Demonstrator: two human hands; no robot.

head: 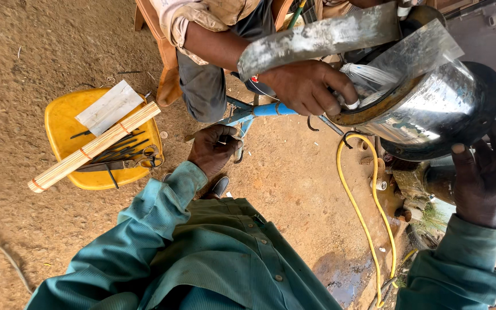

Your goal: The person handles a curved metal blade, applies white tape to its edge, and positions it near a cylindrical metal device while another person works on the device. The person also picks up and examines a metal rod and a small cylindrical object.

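The person in the green shirt is leaning over bare dirt ground, and the left hand is hanging low near a blue pipe frame, fingers curled together around something small and dark; I cannot tell what it is. The right hand is pressing flat against the dark rim of a shiny metal drum, fingers spread apart and steadying it rather than gripping. The drum is sitting tilted on a rusty stand at the right, above a yellow hose snaking over the ground.

A co-worker's hand is reaching into the drum's open mouth, pinching a bundle of white strands, with a bent sheet of metal resting over that forearm.

To my eye the risk is the drum rolling off, since only an open palm is bracing it, and the sheet's raw edge is lying close to bare skin. A yellow stool with sticks is standing well apart
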